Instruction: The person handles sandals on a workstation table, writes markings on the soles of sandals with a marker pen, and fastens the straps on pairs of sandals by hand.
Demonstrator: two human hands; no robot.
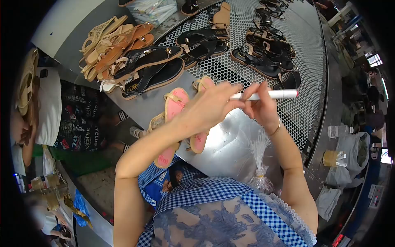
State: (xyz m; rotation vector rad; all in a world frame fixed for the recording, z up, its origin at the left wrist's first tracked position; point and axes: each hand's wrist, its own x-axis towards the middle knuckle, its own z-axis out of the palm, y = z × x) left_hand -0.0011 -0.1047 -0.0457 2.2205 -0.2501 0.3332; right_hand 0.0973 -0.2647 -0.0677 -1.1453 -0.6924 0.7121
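A white marker (279, 94) with a pink-red end lies across both hands above the metal table. My left hand (216, 103) pinches its left end. Around its middle are the closed fingers of my right hand (262, 105). Below my left hand and forearm lie sandals with pink insoles and gold straps, one (175, 105) partly covered by the forearm and another (200, 140) beside it. A bundle of clear thin strands (258, 154), tied near its base, stands below my right hand.
Black sandals (154, 76) and tan sandals (111, 47) are piled at the left. More black sandals (267, 57) lie on the perforated metal surface (308, 53). A clear container of thin sticks (154, 11) stands at the back. A co-worker's patterned clothing (80, 119) shows at left.
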